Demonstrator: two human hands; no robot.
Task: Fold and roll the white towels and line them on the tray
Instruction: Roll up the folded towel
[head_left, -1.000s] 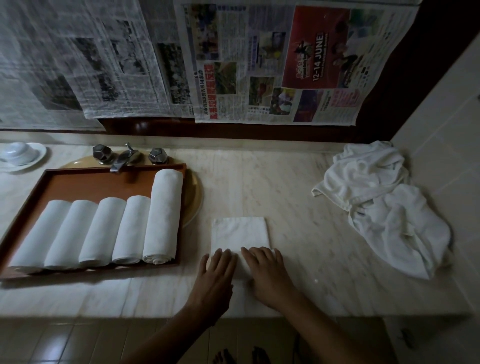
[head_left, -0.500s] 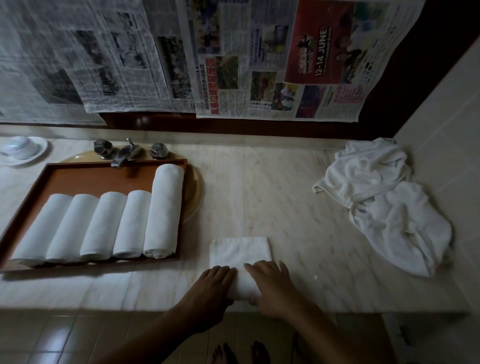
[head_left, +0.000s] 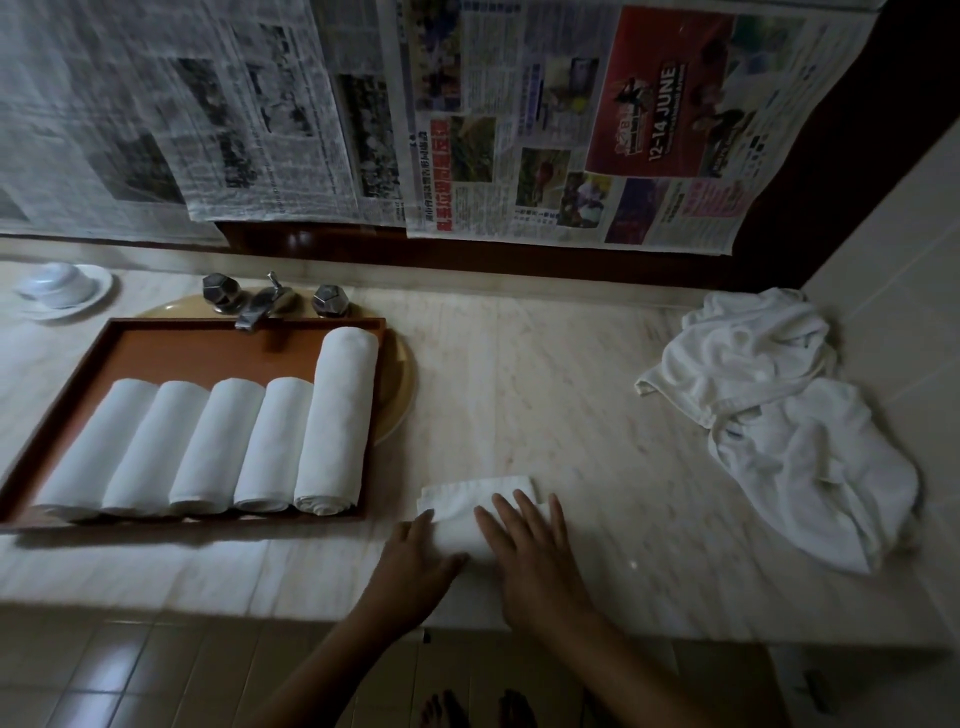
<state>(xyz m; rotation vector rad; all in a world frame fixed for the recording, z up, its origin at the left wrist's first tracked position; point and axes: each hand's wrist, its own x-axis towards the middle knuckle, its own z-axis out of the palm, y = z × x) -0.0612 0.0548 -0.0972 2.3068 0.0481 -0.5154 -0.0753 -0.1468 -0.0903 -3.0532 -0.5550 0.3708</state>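
A small white towel (head_left: 467, 512) lies partly rolled near the front edge of the marble counter. My left hand (head_left: 415, 564) rests against the roll's left end. My right hand (head_left: 530, 556) lies flat on top of the roll, fingers straight and spread. Only a short flat strip of the towel still shows beyond my fingertips. To the left, a brown tray (head_left: 208, 348) holds several rolled white towels (head_left: 270, 441) side by side; the rightmost roll (head_left: 337, 415) is the longest.
A heap of loose white towels (head_left: 779, 415) lies at the right, by the tiled wall. A faucet (head_left: 260, 306) with two knobs stands behind the tray, over a yellow basin. A white bowl on a saucer (head_left: 60, 286) sits far left. Newspaper sheets hang on the wall.
Both hands have pushed the roll away from me. The flat part of the towel ahead of my fingers has grown much shorter.
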